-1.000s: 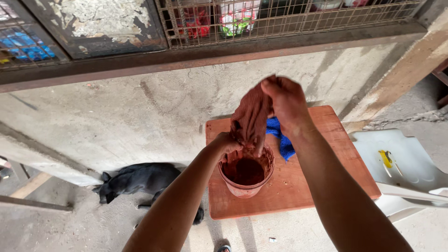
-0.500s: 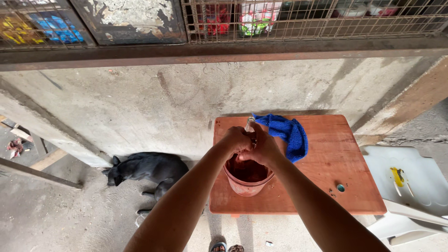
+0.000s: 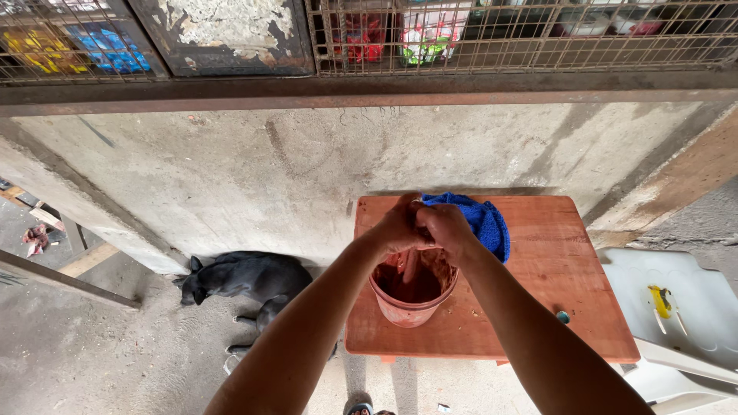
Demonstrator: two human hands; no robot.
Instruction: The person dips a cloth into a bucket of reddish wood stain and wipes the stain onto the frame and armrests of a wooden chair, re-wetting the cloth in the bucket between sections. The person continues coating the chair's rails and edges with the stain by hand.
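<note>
My left hand (image 3: 396, 224) and my right hand (image 3: 447, 230) are pressed together just above a small orange-red bucket (image 3: 411, 311). Both are closed on a wet reddish-brown cloth (image 3: 411, 265), and a twisted end of it hangs down into the dark red liquid in the bucket. The bucket stands on a small reddish wooden table (image 3: 553, 261). Behind my hands a blue towel (image 3: 484, 219) lies bunched on the table's far edge.
A black dog (image 3: 250, 278) lies on the concrete floor left of the table. A white plastic chair (image 3: 676, 315) stands to the right. A small teal cap (image 3: 563, 317) sits on the table. Behind runs a concrete wall (image 3: 307, 161) topped by wire mesh (image 3: 461, 34).
My hands came down from a raised position, where the cloth was stretched up, to just over the bucket. They now clench together around the cloth.
</note>
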